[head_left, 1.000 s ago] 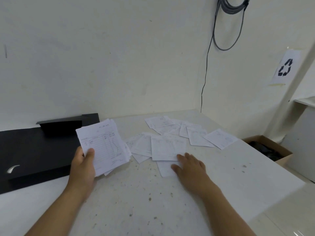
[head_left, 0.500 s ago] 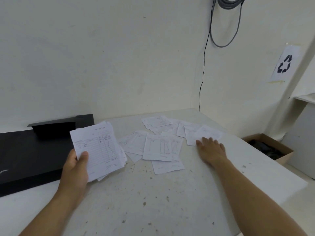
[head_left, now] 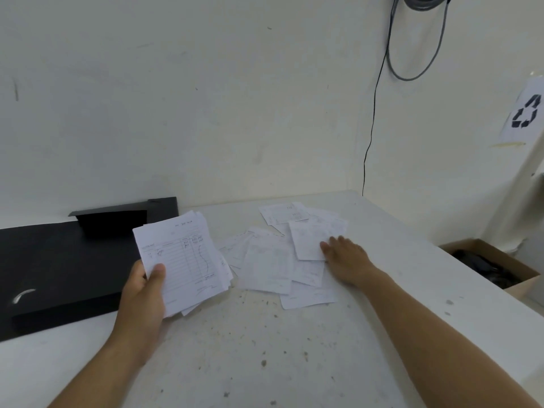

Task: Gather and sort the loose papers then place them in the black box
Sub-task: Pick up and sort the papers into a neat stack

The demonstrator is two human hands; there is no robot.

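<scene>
Left hand (head_left: 144, 293) gripping paper stack (head_left: 182, 260), right hand (head_left: 347, 257) flat on loose papers (head_left: 273, 266), black box (head_left: 59, 260) at left edge

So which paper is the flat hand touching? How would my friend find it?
Start at the white table in the wall corner, then find the loose papers spread on it. The right hand lies flat on one sheet. That sheet lies on top of the others, nearest the fingertips, while the left hand holds a separate stack.
</scene>
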